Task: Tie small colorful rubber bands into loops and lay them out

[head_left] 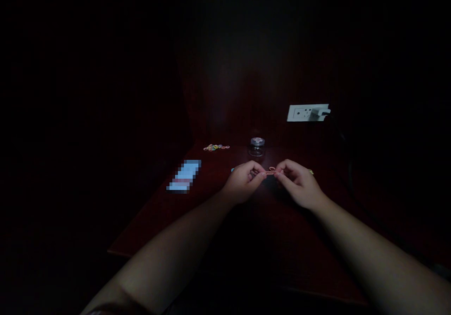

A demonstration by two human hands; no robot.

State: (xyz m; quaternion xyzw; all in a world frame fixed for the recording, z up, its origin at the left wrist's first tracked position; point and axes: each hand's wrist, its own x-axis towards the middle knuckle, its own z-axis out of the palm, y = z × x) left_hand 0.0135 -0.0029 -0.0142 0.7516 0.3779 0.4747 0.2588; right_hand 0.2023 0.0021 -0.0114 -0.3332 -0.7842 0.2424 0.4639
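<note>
Pink band (270, 173) held between left hand (241, 183) and right hand (301, 185), over table (211, 181), near jar (257, 150). Both hands closed, band pinched in fingertips. Tension best kept even, twists avoided. Lid marking too small to be read; phone (183, 176) screen pixelated; no brand legible.

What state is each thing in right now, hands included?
left hand: closed, pinching pink band
right hand: closed, pinching pink band
pink band: held straight between both hands
jar: upright, lid on
small coloured bands: loose, in a cluster
phone-like slab: lying flat, lit, details pixelated
wall socket: adapter in its right side
white adapter: plugged in
</note>
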